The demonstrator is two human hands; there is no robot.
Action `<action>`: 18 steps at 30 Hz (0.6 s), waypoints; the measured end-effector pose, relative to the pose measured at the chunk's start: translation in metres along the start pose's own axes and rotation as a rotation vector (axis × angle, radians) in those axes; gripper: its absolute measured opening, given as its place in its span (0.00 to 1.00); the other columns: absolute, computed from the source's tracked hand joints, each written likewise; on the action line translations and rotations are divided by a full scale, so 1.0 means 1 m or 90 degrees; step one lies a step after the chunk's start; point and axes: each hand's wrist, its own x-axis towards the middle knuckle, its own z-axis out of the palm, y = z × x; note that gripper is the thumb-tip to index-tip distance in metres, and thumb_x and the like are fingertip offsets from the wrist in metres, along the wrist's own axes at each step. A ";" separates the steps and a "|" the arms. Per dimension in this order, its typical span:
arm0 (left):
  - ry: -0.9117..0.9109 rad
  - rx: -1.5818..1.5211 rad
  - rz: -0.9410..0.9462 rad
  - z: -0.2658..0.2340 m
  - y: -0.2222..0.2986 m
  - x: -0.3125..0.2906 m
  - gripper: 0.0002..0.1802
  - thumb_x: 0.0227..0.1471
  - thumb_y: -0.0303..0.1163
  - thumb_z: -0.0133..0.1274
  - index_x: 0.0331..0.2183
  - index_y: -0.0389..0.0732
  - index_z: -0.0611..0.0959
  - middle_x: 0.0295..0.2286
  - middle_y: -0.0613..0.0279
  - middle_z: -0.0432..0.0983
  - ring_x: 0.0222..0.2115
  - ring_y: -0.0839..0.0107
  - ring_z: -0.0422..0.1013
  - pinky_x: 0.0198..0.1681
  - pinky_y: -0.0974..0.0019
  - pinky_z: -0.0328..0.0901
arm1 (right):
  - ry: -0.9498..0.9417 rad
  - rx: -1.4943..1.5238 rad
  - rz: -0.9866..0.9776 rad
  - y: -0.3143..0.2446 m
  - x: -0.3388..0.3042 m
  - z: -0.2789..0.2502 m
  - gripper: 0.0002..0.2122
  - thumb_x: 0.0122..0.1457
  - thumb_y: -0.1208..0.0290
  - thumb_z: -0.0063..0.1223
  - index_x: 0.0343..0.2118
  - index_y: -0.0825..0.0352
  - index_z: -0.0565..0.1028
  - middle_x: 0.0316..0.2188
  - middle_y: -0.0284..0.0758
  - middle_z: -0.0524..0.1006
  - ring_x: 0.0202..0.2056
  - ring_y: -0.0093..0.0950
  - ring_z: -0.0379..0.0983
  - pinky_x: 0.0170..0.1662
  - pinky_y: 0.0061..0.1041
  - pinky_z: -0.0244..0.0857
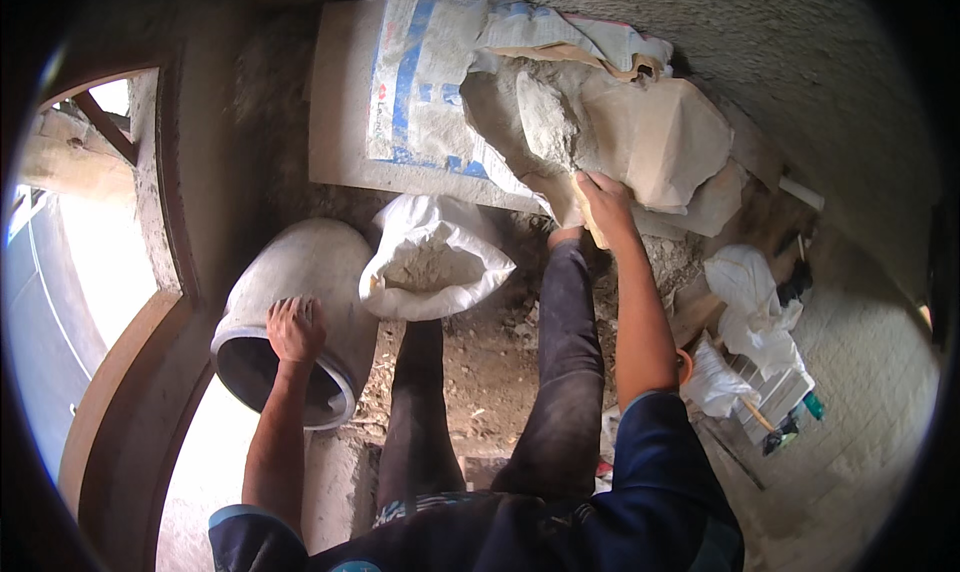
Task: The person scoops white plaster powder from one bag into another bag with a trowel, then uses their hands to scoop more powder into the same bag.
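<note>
In my right hand (pixel 606 204) I grip the wooden handle of a trowel (pixel 543 117), its blade coated with pale grey powder. The blade is inside a torn-open paper bag (pixel 425 82) of grey powder, white outside with blue stripes. My left hand (pixel 296 329) rests on the outer side of a grey round container (pixel 300 257), just past its rim, fingers laid on the surface. The container leans with its dark mouth toward me. Beside it stands an open white sack (pixel 440 214) with grey powder inside, between my left hand and the bag.
A pale board (pixel 340 92) lies under the paper bag. Rough walls rise behind and to the right. At the right are white plastic bags (pixel 745 292) and a light slatted crate (pixel 778 397). A framed opening (pixel 90 272) is on the left. Loose dirt (pixel 480 367) covers the ground around my legs.
</note>
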 end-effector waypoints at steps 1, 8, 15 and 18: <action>-0.003 0.006 -0.004 -0.001 -0.002 -0.002 0.07 0.49 0.33 0.57 0.23 0.42 0.81 0.25 0.58 0.78 0.31 0.55 0.74 0.42 0.55 0.65 | -0.008 0.003 0.020 -0.002 -0.004 0.002 0.18 0.63 0.60 0.54 0.45 0.72 0.78 0.24 0.34 0.76 0.21 0.21 0.70 0.23 0.23 0.64; 0.022 0.009 0.009 0.002 -0.004 -0.001 0.07 0.49 0.34 0.57 0.23 0.42 0.81 0.25 0.58 0.79 0.31 0.56 0.75 0.43 0.55 0.66 | -0.114 -0.051 0.102 -0.034 -0.071 -0.020 0.19 0.64 0.61 0.53 0.51 0.71 0.76 0.26 0.33 0.76 0.19 0.20 0.68 0.23 0.22 0.63; 0.020 -0.004 -0.013 -0.004 -0.001 -0.001 0.07 0.48 0.35 0.58 0.24 0.43 0.82 0.26 0.59 0.79 0.32 0.57 0.75 0.43 0.55 0.66 | -0.286 -0.237 0.029 -0.045 -0.141 -0.012 0.20 0.64 0.58 0.53 0.48 0.73 0.77 0.40 0.48 0.81 0.39 0.39 0.81 0.41 0.32 0.72; 0.016 -0.012 -0.016 -0.006 0.003 0.000 0.07 0.48 0.36 0.57 0.24 0.44 0.82 0.26 0.59 0.80 0.32 0.57 0.75 0.44 0.55 0.66 | -0.356 -0.234 -0.009 -0.029 -0.155 0.010 0.18 0.62 0.60 0.53 0.44 0.72 0.79 0.41 0.51 0.79 0.44 0.46 0.78 0.46 0.36 0.71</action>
